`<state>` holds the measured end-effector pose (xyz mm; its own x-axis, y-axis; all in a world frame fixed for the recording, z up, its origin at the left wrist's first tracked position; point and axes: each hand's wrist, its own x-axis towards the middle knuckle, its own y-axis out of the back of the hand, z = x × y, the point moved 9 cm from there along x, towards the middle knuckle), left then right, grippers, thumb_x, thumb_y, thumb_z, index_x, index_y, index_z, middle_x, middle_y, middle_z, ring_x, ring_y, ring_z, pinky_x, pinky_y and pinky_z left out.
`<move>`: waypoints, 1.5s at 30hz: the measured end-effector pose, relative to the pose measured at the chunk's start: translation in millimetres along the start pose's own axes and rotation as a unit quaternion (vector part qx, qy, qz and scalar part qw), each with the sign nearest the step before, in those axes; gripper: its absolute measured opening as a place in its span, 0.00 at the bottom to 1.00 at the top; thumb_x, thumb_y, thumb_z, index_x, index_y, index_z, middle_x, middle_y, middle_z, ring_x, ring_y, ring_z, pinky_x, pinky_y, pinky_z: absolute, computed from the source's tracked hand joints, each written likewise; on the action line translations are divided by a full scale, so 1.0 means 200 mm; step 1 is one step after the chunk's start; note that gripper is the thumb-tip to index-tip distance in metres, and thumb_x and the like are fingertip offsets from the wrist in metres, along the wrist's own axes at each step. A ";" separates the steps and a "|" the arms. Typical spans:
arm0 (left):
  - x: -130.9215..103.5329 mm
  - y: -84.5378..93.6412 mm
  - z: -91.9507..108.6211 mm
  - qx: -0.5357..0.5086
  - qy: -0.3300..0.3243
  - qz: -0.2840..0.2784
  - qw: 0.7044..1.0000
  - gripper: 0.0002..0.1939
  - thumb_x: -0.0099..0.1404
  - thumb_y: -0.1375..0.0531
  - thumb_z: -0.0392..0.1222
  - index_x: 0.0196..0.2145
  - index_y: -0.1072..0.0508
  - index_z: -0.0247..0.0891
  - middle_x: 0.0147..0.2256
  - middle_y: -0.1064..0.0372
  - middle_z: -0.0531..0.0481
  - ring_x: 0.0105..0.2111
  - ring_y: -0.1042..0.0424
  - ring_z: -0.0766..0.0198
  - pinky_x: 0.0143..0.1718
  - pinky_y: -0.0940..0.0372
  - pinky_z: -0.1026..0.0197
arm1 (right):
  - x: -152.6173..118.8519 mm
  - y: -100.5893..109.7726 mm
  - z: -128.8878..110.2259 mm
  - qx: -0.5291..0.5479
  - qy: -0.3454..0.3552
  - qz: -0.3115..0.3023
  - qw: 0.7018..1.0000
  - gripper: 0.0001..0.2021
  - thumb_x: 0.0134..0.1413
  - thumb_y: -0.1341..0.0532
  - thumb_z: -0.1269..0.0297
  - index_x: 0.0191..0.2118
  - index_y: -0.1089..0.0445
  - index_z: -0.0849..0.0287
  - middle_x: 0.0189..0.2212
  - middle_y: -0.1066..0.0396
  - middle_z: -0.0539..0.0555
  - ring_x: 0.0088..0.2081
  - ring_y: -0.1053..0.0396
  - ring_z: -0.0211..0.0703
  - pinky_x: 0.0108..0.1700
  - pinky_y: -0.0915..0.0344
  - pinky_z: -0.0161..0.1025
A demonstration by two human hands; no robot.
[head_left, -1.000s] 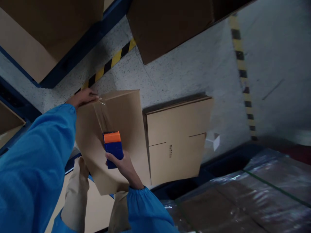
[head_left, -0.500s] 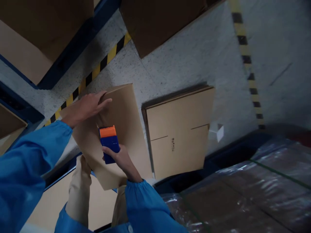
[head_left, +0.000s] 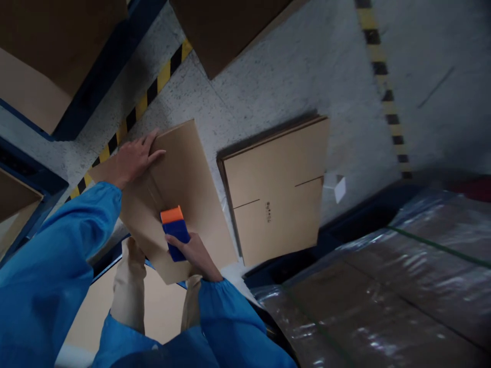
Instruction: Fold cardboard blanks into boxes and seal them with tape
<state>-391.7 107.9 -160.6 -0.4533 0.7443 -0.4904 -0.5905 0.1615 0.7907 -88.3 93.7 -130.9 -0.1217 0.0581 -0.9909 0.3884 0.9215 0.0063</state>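
Tape is the thing here, a clear strip running down the middle of the brown box [head_left: 180,194], from its far top edge toward me. The box is held up above the floor [head_left: 291,76], tilted, with its long side pointing away from me and a little to the left. My left hand [head_left: 130,161] lies flat and open on the far top corner of the box, fingers spread, pressing on the cardboard. My right hand [head_left: 194,250] is closed around the blue and orange tape tool [head_left: 173,232], low on the box near its close edge. The tool sits right on the strip, its orange end pointing up along the box toward my left hand. So the two hands are at opposite ends of the strip, and the right hand is the nearer one to the close edge. Just right of the box, a stack of flat boxes [head_left: 276,189] lies on the floor.
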 end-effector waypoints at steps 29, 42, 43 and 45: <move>-0.13 -0.42 0.56 0.021 -0.208 -0.054 0.976 0.36 0.72 0.57 0.62 0.72 0.55 0.46 0.72 0.64 0.47 0.71 0.66 0.50 0.69 0.71 0.40 | -0.13 0.24 0.52 0.068 -0.058 -0.042 0.995 0.19 0.41 0.29 0.49 0.28 0.31 0.60 0.22 0.27 0.52 0.26 0.25 0.45 0.27 0.29 0.37; -0.20 -0.52 0.65 0.016 -0.203 -0.046 0.978 0.37 0.73 0.56 0.58 0.72 0.56 0.39 0.71 0.65 0.40 0.71 0.66 0.46 0.68 0.72 0.37 | 0.03 0.24 0.47 0.029 -0.059 -0.009 0.998 0.15 0.42 0.28 0.54 0.30 0.27 0.59 0.27 0.25 0.53 0.33 0.25 0.46 0.36 0.28 0.39; -0.24 -0.55 0.68 0.015 -0.210 -0.049 0.976 0.37 0.73 0.56 0.59 0.72 0.56 0.39 0.71 0.64 0.40 0.71 0.65 0.46 0.68 0.71 0.37 | 0.02 0.24 0.47 0.030 -0.058 -0.007 0.998 0.15 0.43 0.28 0.54 0.31 0.27 0.60 0.27 0.24 0.54 0.34 0.25 0.46 0.36 0.28 0.39; -0.33 -0.64 0.76 0.012 -0.242 -0.071 0.968 0.36 0.73 0.56 0.59 0.72 0.54 0.43 0.71 0.60 0.43 0.71 0.62 0.48 0.69 0.70 0.38 | 0.01 0.24 0.47 0.038 -0.051 -0.004 0.998 0.15 0.43 0.28 0.54 0.32 0.26 0.59 0.27 0.25 0.53 0.34 0.25 0.46 0.36 0.28 0.39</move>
<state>-184.7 136.3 -174.8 0.0000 0.9286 -0.3712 -0.6059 0.2953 0.7387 16.8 101.9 -145.3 -0.0330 0.0075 -0.9994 0.4557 0.8901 -0.0084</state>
